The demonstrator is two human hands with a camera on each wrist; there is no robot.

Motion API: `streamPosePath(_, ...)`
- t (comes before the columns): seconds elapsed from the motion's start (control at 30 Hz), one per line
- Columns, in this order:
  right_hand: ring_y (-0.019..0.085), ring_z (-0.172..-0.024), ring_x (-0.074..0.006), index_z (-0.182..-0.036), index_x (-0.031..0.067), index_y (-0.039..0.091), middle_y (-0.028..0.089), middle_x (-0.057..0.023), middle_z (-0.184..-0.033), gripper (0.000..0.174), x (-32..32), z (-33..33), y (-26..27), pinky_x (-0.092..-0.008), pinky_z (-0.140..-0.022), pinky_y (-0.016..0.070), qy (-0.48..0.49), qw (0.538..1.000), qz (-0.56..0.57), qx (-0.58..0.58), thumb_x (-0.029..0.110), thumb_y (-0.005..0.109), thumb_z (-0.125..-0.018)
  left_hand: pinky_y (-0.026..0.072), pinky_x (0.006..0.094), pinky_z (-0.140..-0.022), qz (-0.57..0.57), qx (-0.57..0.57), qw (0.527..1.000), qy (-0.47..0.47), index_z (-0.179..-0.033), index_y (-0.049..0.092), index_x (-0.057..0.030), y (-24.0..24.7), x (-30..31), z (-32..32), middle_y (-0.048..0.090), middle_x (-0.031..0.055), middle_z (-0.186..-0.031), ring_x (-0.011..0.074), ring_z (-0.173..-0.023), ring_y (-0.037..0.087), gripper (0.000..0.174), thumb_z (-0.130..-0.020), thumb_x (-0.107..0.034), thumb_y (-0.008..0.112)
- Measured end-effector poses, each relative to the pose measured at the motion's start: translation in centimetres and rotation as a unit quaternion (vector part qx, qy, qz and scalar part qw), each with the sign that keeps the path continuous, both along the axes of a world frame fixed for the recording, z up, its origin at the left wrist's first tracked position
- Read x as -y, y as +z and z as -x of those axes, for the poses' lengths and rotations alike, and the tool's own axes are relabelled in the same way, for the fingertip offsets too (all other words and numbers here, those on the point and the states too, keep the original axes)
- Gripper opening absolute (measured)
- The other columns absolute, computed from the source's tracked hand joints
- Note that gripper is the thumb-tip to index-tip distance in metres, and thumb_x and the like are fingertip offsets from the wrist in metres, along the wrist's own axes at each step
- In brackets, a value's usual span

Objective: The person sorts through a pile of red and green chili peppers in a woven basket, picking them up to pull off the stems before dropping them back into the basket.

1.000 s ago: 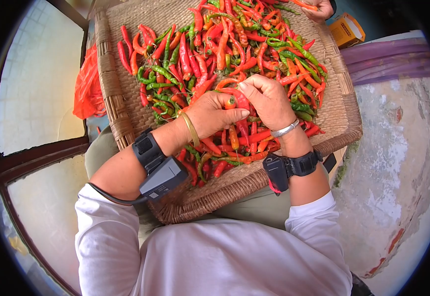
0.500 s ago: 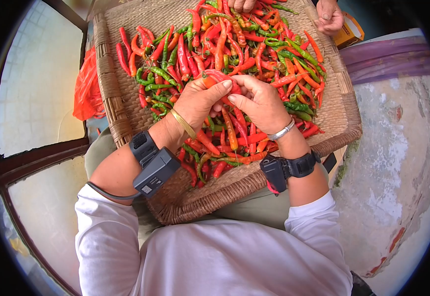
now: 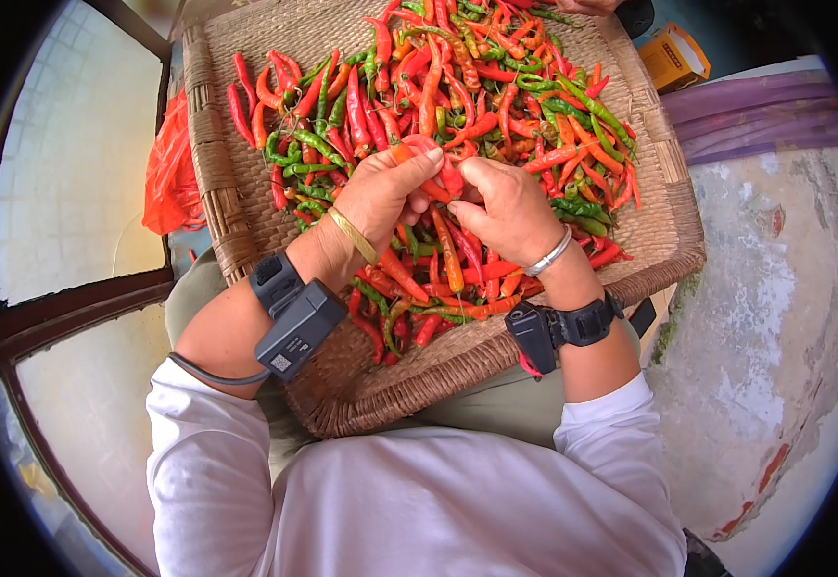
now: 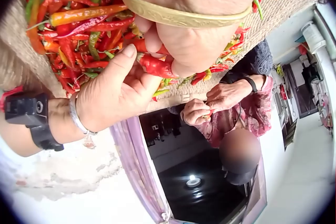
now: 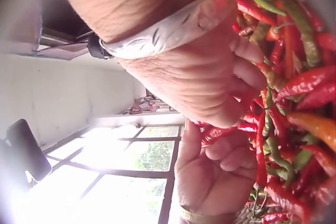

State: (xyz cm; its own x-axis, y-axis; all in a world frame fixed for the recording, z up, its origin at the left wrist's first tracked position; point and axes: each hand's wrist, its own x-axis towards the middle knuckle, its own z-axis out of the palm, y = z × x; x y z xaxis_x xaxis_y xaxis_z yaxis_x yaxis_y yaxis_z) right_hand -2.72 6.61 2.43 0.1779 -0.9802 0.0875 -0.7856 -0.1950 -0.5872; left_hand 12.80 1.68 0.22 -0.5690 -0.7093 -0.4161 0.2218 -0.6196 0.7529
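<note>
My left hand (image 3: 378,197), with a gold bracelet, grips red chili peppers over the heap. Between the two hands sits a red chili pepper (image 3: 451,181), and my right hand (image 3: 513,213), with a silver bracelet, pinches it from the other side. The left wrist view shows this chili pepper (image 4: 156,66) with the right thumb (image 4: 122,62) and fingers close about its end. In the right wrist view the hands meet beside the heap, and the fingers hide most of what is held. Below them lies a pile of red, orange and green chili peppers (image 3: 457,260).
A woven basket (image 3: 371,394) holding the chilies rests across the lap. A red plastic bag (image 3: 171,173) hangs at the left, beside a window frame. At the far right are a yellow box (image 3: 673,60) and purple cloth (image 3: 765,120). Another person (image 4: 226,98) sits opposite, holding a chili.
Both hands have shifted slightly; the left moved up and left, its thumb now over the red chili peppers. The other person's hands came over the basket, then drew back to its far edge.
</note>
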Motion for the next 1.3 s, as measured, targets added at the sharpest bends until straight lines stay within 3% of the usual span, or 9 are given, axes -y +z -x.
streamPosePath(0.13, 0.056, -0.063, -0.0294, -0.072, -0.0009, 0.047, 0.053, -0.0145, -0.069, 0.019, 0.0, 0.2, -0.1, -0.0377, -0.055, 0.0421, 0.014, 0.998, -0.038, -0.038, 0.010, 0.062, -0.070, 0.0323, 0.0161, -0.041, 0.002, 0.007, 1.000, -0.002, -0.077, 0.061, -0.0106, -0.1, 0.0, 0.1, 0.056, -0.0054, -0.062, 0.0021, -0.047, 0.042, 0.018, -0.084, -0.026, 0.056)
streamPosePath(0.23, 0.055, -0.068, -0.0349, -0.073, 0.0019, 0.049, 0.054, -0.0161, -0.074, 0.017, 0.0, 0.2, -0.2, -0.0435, -0.058, 0.0436, 0.001, 0.998, -0.059, -0.003, 0.014, 0.059, -0.070, 0.0323, 0.0160, -0.041, -0.009, -0.011, 1.000, 0.024, -0.077, 0.060, -0.0108, 0.0, 0.3, 0.1, 0.056, -0.0052, -0.061, 0.0020, -0.046, 0.043, 0.018, -0.084, -0.026, 0.055)
streamPosePath(0.33, 0.055, -0.066, -0.0338, -0.073, 0.0018, 0.049, 0.054, -0.0155, -0.074, 0.017, 0.0, -0.1, 0.0, -0.0423, -0.057, 0.0439, -0.019, 0.999, 0.012, 0.027, 0.014, 0.059, -0.071, 0.0327, 0.0157, -0.041, -0.009, -0.008, 1.000, 0.027, -0.075, 0.059, -0.0111, 0.3, 0.7, -0.2, 0.055, -0.0053, -0.059, 0.0017, -0.046, 0.043, 0.019, -0.085, -0.026, 0.055)
streamPosePath(0.43, 0.055, -0.066, -0.0324, -0.073, 0.0020, 0.049, 0.053, -0.0141, -0.073, 0.017, 0.0, -0.2, 0.2, -0.0407, -0.057, 0.0445, 0.000, 0.999, 0.035, -0.008, 0.015, 0.060, -0.071, 0.0333, 0.0158, -0.041, -0.018, -0.005, 1.000, 0.025, -0.074, 0.059, -0.0113, 0.2, 0.7, -0.2, 0.055, -0.0055, -0.058, 0.0014, -0.045, 0.043, 0.020, -0.085, -0.027, 0.054)
streamPosePath(0.5, 0.056, -0.065, -0.0303, -0.072, 0.0031, 0.049, 0.051, -0.0120, -0.069, 0.017, 0.0, -0.2, 0.0, -0.0394, -0.056, 0.0449, 0.042, 0.993, 0.107, -0.032, 0.015, 0.061, -0.071, 0.0334, 0.0159, -0.041, -0.019, -0.001, 1.000, 0.019, -0.075, 0.059, -0.0115, 0.0, 0.8, -0.3, 0.055, -0.0055, -0.059, 0.0014, -0.045, 0.043, 0.020, -0.085, -0.027, 0.054)
streamPosePath(0.7, 0.054, -0.063, -0.0263, -0.068, 0.0059, 0.047, 0.047, -0.0093, -0.065, 0.016, 0.1, -0.3, 0.1, -0.0361, -0.055, 0.0452, 0.037, 0.980, 0.172, -0.097, 0.013, 0.061, -0.072, 0.0353, 0.0171, -0.042, -0.035, -0.012, 0.999, 0.039, -0.074, 0.057, -0.0103, 0.4, 0.8, -0.3, 0.055, -0.0035, -0.061, 0.0032, -0.047, 0.044, 0.020, -0.086, -0.025, 0.053)
streamPosePath(1.0, 0.054, -0.061, -0.0211, -0.062, 0.0077, 0.046, 0.047, -0.0059, -0.063, 0.014, 0.2, 0.0, -0.1, -0.0327, -0.052, 0.0451, 0.101, 0.963, 0.210, -0.136, 0.010, 0.059, -0.066, 0.0320, 0.0169, -0.038, -0.034, 0.010, 0.999, 0.023, -0.072, 0.057, -0.0109, 0.1, 1.0, -0.3, 0.052, -0.0051, -0.056, 0.0030, -0.044, 0.042, 0.022, -0.086, -0.027, 0.053)
streamPosePath(1.3, 0.055, -0.062, -0.0238, -0.062, 0.0067, 0.047, 0.048, -0.0070, -0.063, 0.019, 0.0, -0.2, 0.1, -0.0337, -0.053, 0.0457, 0.112, 0.972, 0.174, -0.113, 0.016, 0.062, -0.069, 0.0300, 0.0173, -0.037, -0.041, 0.011, 0.999, -0.027, -0.071, 0.057, -0.0101, 0.2, 1.0, -0.5, 0.051, -0.0043, -0.055, 0.0036, -0.042, 0.041, 0.023, -0.086, -0.027, 0.053)
